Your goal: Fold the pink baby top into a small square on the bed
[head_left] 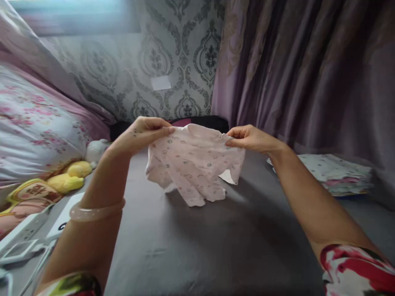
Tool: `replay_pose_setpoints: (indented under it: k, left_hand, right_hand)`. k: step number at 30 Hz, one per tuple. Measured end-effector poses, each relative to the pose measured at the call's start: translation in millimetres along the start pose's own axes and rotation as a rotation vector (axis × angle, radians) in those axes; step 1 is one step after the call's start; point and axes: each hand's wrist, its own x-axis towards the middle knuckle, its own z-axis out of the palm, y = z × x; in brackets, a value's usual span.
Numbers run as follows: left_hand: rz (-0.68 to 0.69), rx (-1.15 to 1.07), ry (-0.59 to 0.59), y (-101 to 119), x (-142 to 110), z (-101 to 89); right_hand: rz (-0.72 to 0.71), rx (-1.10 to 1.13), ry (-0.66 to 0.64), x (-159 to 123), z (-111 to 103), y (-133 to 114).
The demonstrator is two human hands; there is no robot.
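Observation:
A small pale pink long-sleeved shirt (194, 154) with a scattered print hangs between my two hands, held up over the grey sheet (197, 246). My left hand (148, 131) pinches its left shoulder between thumb and fingers. At the other shoulder, near the collar, my right hand (247, 137) has a similar pinch. The sleeves droop down the front and cross toward the middle. A white patch shows at the lower right hem. Whether the bottom edge touches the sheet is hard to tell.
Folded clothes (336, 172) lie stacked at the right, by the purple curtain (296, 74). On the left are a floral pillow (40, 123), a yellow plush toy (69, 176), a power strip (26, 230) and white cables (37, 267). Dark items (216, 122) line the patterned wall.

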Motion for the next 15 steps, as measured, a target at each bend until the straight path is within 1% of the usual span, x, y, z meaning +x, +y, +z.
replay_pose_setpoints:
  k: [2, 3, 5, 7, 9, 10, 11, 13, 14, 15]
  left_hand:
    - [0.103, 0.084, 0.074, 17, -7, -15.3]
    - [0.137, 0.113, 0.103, 20, -9, -21.5]
    - [0.163, 0.151, 0.138, 15, -9, -30.2]
    - [0.135, 0.175, 0.122, -1, -3, -33.5]
    - [0.069, 0.189, 0.081, -20, 6, -31.5]
    - [0.062, 0.186, 0.106, -28, 11, -29.0]
    - [0.064, 0.175, 0.156, -35, 17, -25.8]
    - [0.097, 0.146, 0.298, -43, 28, -18.7]
    - [0.111, 0.139, 0.346, -46, 34, -15.3]
    - [0.119, 0.141, 0.363, -47, 39, -12.4]
  right_hand:
    - [-0.089, -0.042, 0.040, 6, -4, -17]
    - [-0.142, -0.040, 0.070, 9, -5, -25]
    - [-0.207, -0.013, 0.086, 17, -8, -34]
    - [-0.180, -0.031, 0.000, 28, -8, -36]
    - [-0.120, -0.108, -0.091, 39, -8, -32]
    - [-0.105, -0.141, -0.097, 45, -9, -28]
    - [-0.106, -0.156, -0.072, 51, -10, -25]
    - [-0.123, -0.155, -0.007, 60, -14, -18]
    - [-0.125, -0.160, 0.010, 64, -17, -15]
    - [-0.123, -0.174, 0.020, 67, -20, -13]
